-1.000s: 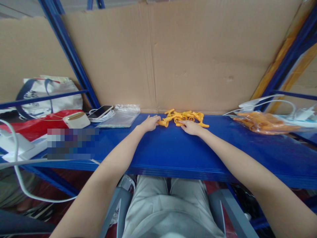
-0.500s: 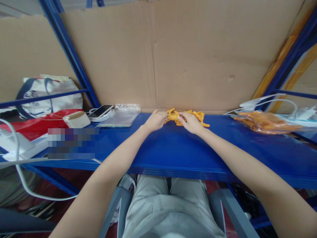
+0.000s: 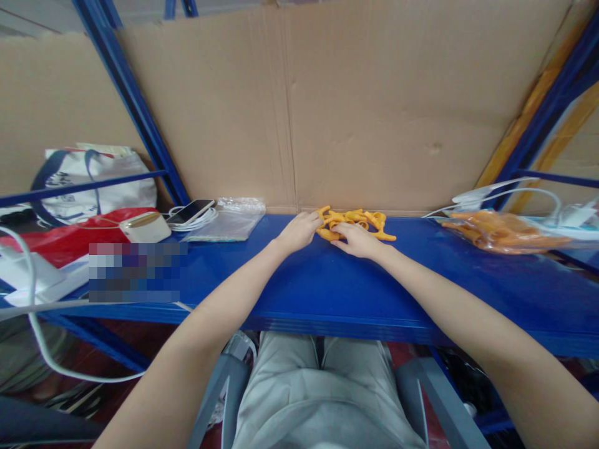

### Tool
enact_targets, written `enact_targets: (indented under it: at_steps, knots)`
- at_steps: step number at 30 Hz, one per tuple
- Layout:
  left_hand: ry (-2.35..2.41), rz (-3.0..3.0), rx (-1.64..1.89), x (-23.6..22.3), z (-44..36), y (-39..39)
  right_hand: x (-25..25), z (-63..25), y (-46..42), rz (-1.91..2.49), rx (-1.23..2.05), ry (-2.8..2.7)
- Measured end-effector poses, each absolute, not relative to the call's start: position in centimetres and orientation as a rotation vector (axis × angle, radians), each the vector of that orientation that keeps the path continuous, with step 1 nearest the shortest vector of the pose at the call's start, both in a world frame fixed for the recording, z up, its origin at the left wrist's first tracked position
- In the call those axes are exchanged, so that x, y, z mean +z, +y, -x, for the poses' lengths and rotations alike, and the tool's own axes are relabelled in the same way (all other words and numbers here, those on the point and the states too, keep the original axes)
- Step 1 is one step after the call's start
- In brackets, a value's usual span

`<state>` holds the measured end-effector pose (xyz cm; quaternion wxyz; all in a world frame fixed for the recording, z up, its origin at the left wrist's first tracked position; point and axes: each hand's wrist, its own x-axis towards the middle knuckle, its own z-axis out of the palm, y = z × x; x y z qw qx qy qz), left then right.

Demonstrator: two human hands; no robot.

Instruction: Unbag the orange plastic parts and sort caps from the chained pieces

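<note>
A small heap of orange-yellow plastic pieces (image 3: 375,219), curved and branching in shape, lies on the blue tabletop near the cardboard. My left hand (image 3: 302,232) is at the heap's left end, its fingers bent and closed against a piece there; the fingertips are partly hidden. From the front, my right hand (image 3: 359,241) reaches in with thumb and fingers closed about a low piece at the heap's left front. Several more pieces show behind and to the right of my right hand.
A clear bag of orange pieces (image 3: 500,231) lies at the right beside white cables. On the left are a flat clear plastic bag (image 3: 229,219), a phone (image 3: 191,212) on a coiled cable, a red item (image 3: 88,232) and a white cloth bag (image 3: 100,181). Cardboard (image 3: 374,112) stands behind.
My right hand has shifted slightly left and toward me, uncovering more of the heap. The pieces at the left end have moved a little, and my left fingers are more bent.
</note>
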<state>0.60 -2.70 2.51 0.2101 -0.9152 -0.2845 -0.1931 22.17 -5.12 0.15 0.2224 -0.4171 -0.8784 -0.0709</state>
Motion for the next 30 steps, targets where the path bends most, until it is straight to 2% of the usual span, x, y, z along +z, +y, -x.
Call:
enact_targets:
  at_steps: [10,18,23,30]
  knots:
    - [-0.891,2.564,-0.434,1.0,0.0,-1.3,-0.3,-21.5,-5.0,1.292,-0.284,-2.366]
    - [-1.233,2.378,-0.391,1.1,-0.7,-2.4,0.3,-21.2,-5.1,1.368,-0.326,-2.192]
    - [-1.357,2.451,-0.322,1.1,-0.7,-2.4,2.6,-26.7,-3.3,1.463,-0.371,-1.785]
    - [-1.274,2.585,-0.402,0.3,-0.1,-1.4,4.5,-37.5,-4.2,1.907,-0.376,-1.116]
